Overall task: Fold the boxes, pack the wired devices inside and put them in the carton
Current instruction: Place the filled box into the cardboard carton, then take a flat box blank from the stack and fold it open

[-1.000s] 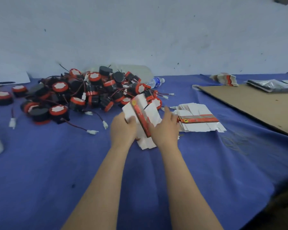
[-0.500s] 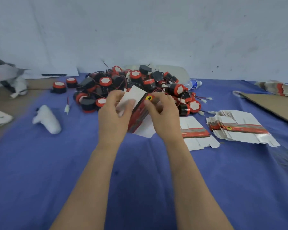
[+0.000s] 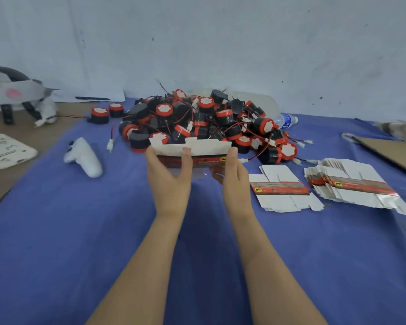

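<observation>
I hold a flat white box blank with a red and black band (image 3: 205, 151) level above the blue cloth, in front of the device pile. My left hand (image 3: 170, 174) grips its left end, thumb on top and fingers beneath. My right hand (image 3: 232, 177) grips its right end the same way. Behind it lies a heap of black and red round wired devices (image 3: 204, 123) with red wires and white plugs. Two stacks of flat box blanks, a small one (image 3: 281, 188) and a bigger one (image 3: 354, 184), lie to the right.
A white game controller (image 3: 85, 157) lies left on the blue cloth (image 3: 80, 231). A flat brown cardboard sheet (image 3: 394, 151) sits at the right edge, a plastic bottle (image 3: 287, 119) behind the pile. A headset (image 3: 12, 92) and white device (image 3: 7, 151) rest on the bare table far left.
The box blank went from tilted and partly folded between my hands to stretched flat and level, my hands moving apart to its ends. The camera view shifted left.
</observation>
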Motion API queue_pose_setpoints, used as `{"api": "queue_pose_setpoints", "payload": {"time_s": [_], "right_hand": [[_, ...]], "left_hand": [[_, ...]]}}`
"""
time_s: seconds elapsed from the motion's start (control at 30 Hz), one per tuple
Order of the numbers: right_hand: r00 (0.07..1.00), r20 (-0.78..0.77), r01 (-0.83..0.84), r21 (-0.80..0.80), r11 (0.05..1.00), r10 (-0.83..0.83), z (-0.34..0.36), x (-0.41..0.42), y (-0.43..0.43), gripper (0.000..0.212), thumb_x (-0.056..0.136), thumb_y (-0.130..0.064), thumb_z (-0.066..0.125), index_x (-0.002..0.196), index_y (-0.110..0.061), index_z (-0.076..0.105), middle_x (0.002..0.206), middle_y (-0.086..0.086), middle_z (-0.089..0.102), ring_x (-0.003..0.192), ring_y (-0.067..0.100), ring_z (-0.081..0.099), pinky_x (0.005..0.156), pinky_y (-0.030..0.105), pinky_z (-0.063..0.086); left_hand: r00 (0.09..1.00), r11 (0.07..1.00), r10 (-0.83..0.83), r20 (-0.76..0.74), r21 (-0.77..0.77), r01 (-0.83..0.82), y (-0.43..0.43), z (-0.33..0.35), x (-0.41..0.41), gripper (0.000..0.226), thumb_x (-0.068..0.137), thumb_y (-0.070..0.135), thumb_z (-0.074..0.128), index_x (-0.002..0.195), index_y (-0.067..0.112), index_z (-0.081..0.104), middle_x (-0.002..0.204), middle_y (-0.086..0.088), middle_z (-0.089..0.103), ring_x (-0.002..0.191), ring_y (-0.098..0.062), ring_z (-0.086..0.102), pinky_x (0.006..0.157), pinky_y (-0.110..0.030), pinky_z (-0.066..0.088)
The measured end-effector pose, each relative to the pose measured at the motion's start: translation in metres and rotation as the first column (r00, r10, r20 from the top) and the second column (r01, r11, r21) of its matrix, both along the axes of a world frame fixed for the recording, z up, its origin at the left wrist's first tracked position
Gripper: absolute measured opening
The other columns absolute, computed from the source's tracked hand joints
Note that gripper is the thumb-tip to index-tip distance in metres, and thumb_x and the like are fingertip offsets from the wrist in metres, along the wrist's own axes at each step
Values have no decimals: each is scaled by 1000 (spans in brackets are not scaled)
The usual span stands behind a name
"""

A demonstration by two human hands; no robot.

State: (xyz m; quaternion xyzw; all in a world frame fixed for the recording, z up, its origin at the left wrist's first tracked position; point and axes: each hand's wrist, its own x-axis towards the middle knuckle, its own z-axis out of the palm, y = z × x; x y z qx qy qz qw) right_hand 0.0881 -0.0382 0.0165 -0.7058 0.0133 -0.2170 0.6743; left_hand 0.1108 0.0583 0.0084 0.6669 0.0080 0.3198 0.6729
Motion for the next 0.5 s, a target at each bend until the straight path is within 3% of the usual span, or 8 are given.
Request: {"api": "queue_pose_setpoints", "payload": {"time_s": [0.07, 0.13, 0.27, 0.37, 0.5], "right_hand": [[999, -50, 11, -12, 1000, -11, -4, 4, -1, 55, 80, -71, 33, 85, -28, 66, 93, 7, 70, 94, 26, 64, 87, 42, 54], [995, -99, -10, -27, 1000, 8, -10, 9, -5, 40, 90, -66, 32, 83, -40, 62, 92, -4, 71, 90, 15, 67, 83, 34, 55], [985, -170, 15, 31, 999, -9, -14, 17, -12, 37, 98, -55, 32, 96, -33, 62, 90, -5, 70, 80, 8, 68, 70, 25, 56], [969, -248, 31, 137, 990, 4, -13, 16, -15, 56, 96, -62, 23, 114, -24, 60, 94, 6, 72, 75, 13, 71, 70, 27, 57], [964, -257, 15, 292, 956, 63, -6, 12, -16, 68, 93, -66, 23, 121, -16, 59, 106, 15, 70, 89, 24, 71, 75, 31, 58]], "left_hand": [[1000, 987, -10, 29, 159, 5, -1, -4, -1, 57, 95, 29, 55, 145, 11, 33, 143, -3, 45, 132, -14, 42, 108, -22, 35], [998, 959, -57, 23, 280, 49, -4, -7, -1, 58, 98, 17, 44, 151, 11, 21, 153, -5, 32, 140, -16, 31, 114, -26, 30], [989, 881, -143, 22, 459, 117, -5, -12, -3, 61, 95, 0, 39, 151, 19, 24, 152, 2, 34, 133, -5, 34, 102, -3, 28], [976, 841, -218, 30, 512, 172, -7, -14, -4, 59, 89, -9, 37, 140, 20, 45, 149, 4, 41, 133, -9, 39, 107, -22, 37], [972, 832, -232, 38, 526, 177, -7, -15, -2, 51, 90, -12, 37, 126, 17, 59, 152, 2, 32, 121, 11, 31, 91, 4, 30]]}}
